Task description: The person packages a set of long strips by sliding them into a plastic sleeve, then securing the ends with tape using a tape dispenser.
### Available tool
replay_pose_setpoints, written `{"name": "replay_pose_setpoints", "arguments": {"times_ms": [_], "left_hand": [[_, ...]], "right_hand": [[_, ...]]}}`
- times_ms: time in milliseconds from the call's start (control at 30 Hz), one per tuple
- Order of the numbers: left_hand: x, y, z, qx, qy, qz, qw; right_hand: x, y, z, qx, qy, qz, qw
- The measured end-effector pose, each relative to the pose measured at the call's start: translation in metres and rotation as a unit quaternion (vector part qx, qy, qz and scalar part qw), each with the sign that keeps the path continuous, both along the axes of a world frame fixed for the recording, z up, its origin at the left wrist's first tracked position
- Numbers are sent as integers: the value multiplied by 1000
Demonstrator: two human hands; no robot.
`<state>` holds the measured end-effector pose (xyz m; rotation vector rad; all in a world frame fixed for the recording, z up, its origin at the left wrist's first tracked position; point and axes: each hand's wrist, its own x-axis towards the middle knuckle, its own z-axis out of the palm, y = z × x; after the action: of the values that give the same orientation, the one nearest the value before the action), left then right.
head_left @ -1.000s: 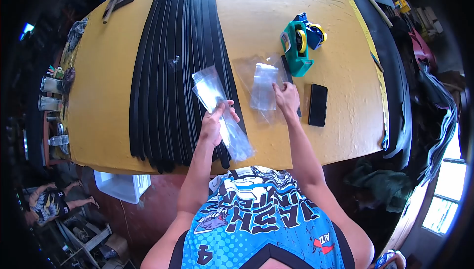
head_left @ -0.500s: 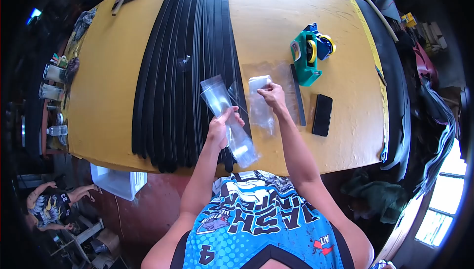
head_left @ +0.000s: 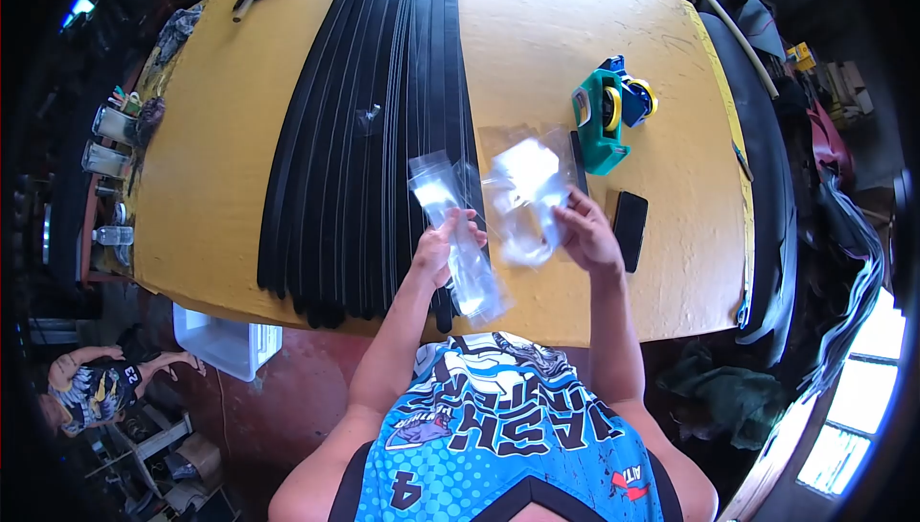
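In the centre of the frame, our left hand (head_left: 444, 247) is closed around clear bags (head_left: 475, 290); slightly to the right, our right hand (head_left: 590, 235) pinches blurred plastic (head_left: 526, 175) at its edge, above the tabletop (head_left: 537, 19).

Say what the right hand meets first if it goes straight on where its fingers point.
Likely the blurred clear plastic, just ahead of the right hand's fingers; blur hides whether they already touch.

Glossy plastic sleeves (head_left: 471, 280), matt black strips (head_left: 335, 182), smooth plastic tape dispenser (head_left: 601, 131)
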<state>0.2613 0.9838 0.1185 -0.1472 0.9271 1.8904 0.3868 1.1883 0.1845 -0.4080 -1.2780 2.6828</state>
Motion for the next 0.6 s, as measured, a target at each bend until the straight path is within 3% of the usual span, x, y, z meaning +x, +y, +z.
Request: {"name": "replay_pose_setpoints", "arguments": {"times_ms": [100, 200, 267, 400, 467, 567, 600], "left_hand": [[9, 8, -13, -39, -10, -30, 999], [15, 8, -25, -46, -29, -37, 998], [21, 9, -27, -3, -103, -33, 994], [29, 11, -20, -1, -127, -45, 991], [32, 12, -16, -1, -127, -44, 991], [37, 15, 7, 22, -47, -39, 998], [36, 16, 3, 21, -14, -52, 998]], "right_hand": [[13, -15, -22, -77, -67, 37, 994], [10, -24, -22, -70, -94, 43, 992], [-2, -29, -3, -55, -92, 42, 993], [-19, -40, 40, -44, 97, -24, 994], [-20, -43, 47, -42, 93, -10, 995], [-14, -46, 18, 29, -50, 61, 996], [-10, -48, -6, 126, -109, 69, 984]]}}
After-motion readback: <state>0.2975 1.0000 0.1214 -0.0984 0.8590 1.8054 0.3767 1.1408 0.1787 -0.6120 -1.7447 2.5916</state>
